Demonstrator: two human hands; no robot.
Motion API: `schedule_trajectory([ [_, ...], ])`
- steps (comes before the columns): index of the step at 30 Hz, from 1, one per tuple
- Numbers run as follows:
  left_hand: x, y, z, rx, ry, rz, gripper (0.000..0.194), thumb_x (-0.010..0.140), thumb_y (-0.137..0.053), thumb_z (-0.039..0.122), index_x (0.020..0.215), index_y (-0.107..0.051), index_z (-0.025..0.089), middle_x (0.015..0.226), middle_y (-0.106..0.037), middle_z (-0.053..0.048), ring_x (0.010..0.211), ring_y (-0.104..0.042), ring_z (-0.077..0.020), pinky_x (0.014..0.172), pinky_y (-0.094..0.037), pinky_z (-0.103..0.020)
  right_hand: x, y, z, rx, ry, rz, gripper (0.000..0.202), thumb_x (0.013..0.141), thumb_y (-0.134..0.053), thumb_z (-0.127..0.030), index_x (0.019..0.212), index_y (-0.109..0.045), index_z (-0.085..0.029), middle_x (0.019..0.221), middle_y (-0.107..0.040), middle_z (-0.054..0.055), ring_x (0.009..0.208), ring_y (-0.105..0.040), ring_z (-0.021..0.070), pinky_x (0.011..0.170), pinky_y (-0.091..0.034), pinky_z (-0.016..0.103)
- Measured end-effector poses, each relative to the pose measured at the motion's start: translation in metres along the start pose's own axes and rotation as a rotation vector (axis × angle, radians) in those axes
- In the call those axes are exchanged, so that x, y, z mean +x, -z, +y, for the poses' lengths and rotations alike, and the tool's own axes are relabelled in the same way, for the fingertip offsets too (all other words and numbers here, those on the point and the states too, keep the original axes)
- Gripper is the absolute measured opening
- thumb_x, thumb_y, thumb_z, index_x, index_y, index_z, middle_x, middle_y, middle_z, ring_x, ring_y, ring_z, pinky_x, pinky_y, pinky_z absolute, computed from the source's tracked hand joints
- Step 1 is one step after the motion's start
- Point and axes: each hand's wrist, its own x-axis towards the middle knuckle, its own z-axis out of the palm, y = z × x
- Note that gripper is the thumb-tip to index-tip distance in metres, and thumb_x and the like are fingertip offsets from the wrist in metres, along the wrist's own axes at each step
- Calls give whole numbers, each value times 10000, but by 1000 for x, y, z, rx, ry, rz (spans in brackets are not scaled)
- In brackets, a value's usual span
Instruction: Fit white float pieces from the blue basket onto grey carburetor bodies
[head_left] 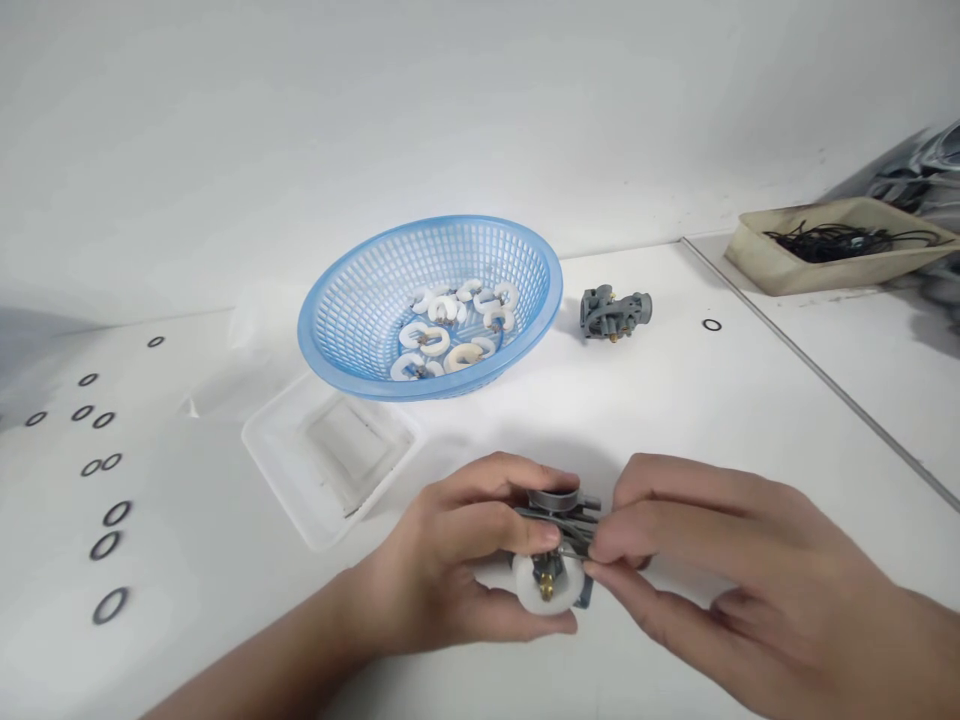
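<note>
Grey metal carburettor-like body (pixel 555 500) looks stiff; grip its sides. Left hand (pixel 450 555) clasps it; right hand (pixel 739 565) pinches at its right edge.

Between the left fingers (pixel 480 527) and right fingers (pixel 660 525) sits a grey metal carburettor (pixel 555 503) with a white plastic ring (pixel 527 592) in front. Beyond the left fingers lies a shallow translucent plastic tray (pixel 349 455), behind it a round blue plastic basket (pixel 360 290) holding white C-shaped pieces (pixel 465 357), farther left flat black rings (pixel 97 615). Beyond the right fingers lie, left to right, a second grey metal carburettor (pixel 613 314), a lone black ring (pixel 713 329), then an oblong cream plastic bin (pixel 765 270) of thin black strands (pixel 832 243)
</note>
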Motion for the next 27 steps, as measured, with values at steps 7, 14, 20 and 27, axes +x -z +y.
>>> schedule_trajectory([
  [7,0,0,0,-14,6,-9,649,771,-1059,215,1300,-683,219,1410,-714,-165,1338,-795,-332,1035,-726,-344,-1,-3,1,44,-54,-5,138,1089,-674,-125,1037,-716,-246,932,-645,-5,737,-650,111,582,-515,216],
  [14,1,-1,-2,-14,-7,-15,650,778,-1054,221,1313,-684,229,1415,-709,-162,1331,-795,-327,1029,-724,-348,1,-3,-3,30,-60,21,144,1068,-677,-120,989,-709,-235,898,-647,-8,724,-643,112,587,-513,223],
  [20,0,-1,1,66,7,7,711,741,-1078,368,1333,-703,247,1452,-689,-166,1229,-812,-292,940,-739,-340,1,-1,2,74,-99,21,126,1053,-727,-144,977,-736,-245,893,-670,-19,743,-673,107,661,-549,222],
  [27,0,0,13,322,4,65,533,823,-1022,412,1242,-771,199,1328,-662,-133,1145,-744,-249,974,-737,-411,1,-1,4,118,-134,46,140,1056,-739,-188,940,-746,-266,863,-683,-38,733,-671,107,654,-542,225],
])
